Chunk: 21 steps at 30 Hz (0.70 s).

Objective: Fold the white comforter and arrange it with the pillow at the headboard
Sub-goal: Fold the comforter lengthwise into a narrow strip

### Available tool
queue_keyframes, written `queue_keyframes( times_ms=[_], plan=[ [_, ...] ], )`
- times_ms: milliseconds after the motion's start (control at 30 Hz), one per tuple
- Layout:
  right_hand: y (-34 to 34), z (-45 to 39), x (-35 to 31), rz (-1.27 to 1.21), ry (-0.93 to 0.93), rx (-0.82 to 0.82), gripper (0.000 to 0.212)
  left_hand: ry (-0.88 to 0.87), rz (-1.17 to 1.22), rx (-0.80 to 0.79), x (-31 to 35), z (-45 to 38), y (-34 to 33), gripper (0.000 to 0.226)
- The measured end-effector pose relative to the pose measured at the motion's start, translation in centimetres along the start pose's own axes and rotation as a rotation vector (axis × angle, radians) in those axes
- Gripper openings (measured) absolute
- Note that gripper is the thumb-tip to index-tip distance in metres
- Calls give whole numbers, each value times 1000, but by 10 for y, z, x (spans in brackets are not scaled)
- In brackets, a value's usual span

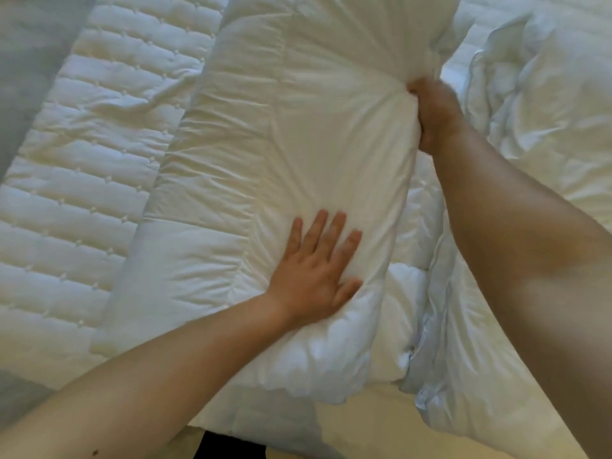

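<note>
Now your left hand (pixel 314 276) presses flat, fingers straight, on the puffy, creased white comforter (pixel 281 154), folded into a long band on the quilted mattress pad (pixel 82 180); your right hand (pixel 430 114) clutches a gathered bunch at its far edge, more rumpled bedding (pixel 546 94) beside it

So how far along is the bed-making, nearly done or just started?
Midway, it seems. The white comforter already lies doubled into a thick strip on the quilted mattress pad. Now the left hand presses it flat while the right hand grips a bunched edge. Loose bedding remains rumpled at right; no headboard is visible.
</note>
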State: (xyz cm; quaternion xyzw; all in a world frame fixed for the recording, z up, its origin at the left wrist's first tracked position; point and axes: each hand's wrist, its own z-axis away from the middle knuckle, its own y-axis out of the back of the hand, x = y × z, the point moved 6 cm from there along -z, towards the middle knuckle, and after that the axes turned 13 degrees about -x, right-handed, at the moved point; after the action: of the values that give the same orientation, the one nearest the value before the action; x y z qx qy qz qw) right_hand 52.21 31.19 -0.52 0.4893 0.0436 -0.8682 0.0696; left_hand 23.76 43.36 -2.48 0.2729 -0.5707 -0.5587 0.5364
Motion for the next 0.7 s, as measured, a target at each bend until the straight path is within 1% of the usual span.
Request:
queue_keyframes(
  times_ms=[67,100,167,200,233,267,300,367,400,467,500,533,600,633,667,700],
  plan=[
    [16,-2,31,106,-163,103,35,-23,-81,-120,1,-4,-24,71],
    [19,-6,38,76,-190,122,45,-13,-103,-166,-1,-8,-33,71],
    [13,-15,33,38,-162,79,67,13,-131,-257,-5,-15,-40,73],
    [8,-16,27,53,-150,50,74,21,-142,-287,-8,-16,-41,74],
    [4,-13,20,75,-128,24,77,26,-151,-303,-10,-16,-41,74],
    [2,-12,14,92,-98,10,73,25,-151,-305,-12,-14,-40,74],
    [4,-11,9,109,-53,21,63,17,-143,-296,-13,-12,-38,74],
    [14,-14,3,202,28,72,44,-11,-120,-231,-12,-7,-34,73],
    [20,-17,1,288,40,107,41,-26,-112,-182,-9,-5,-31,73],
    [32,-17,1,437,-28,221,41,-58,-91,-134,1,1,-26,75],
    [36,-12,7,439,-102,264,43,-81,-77,-132,9,5,-26,78],
    [36,-7,13,379,-166,255,48,-109,-65,-131,19,10,-27,80],
    [24,9,38,199,-252,137,72,-178,-72,-153,37,22,-33,82],
    [16,19,55,163,-253,78,83,-210,-93,-174,41,27,-39,82],
    [9,28,75,152,-238,35,89,-227,-118,-203,41,29,-47,82],
    [3,37,92,163,-220,9,91,-224,-145,-240,37,28,-55,80]
  ],
)
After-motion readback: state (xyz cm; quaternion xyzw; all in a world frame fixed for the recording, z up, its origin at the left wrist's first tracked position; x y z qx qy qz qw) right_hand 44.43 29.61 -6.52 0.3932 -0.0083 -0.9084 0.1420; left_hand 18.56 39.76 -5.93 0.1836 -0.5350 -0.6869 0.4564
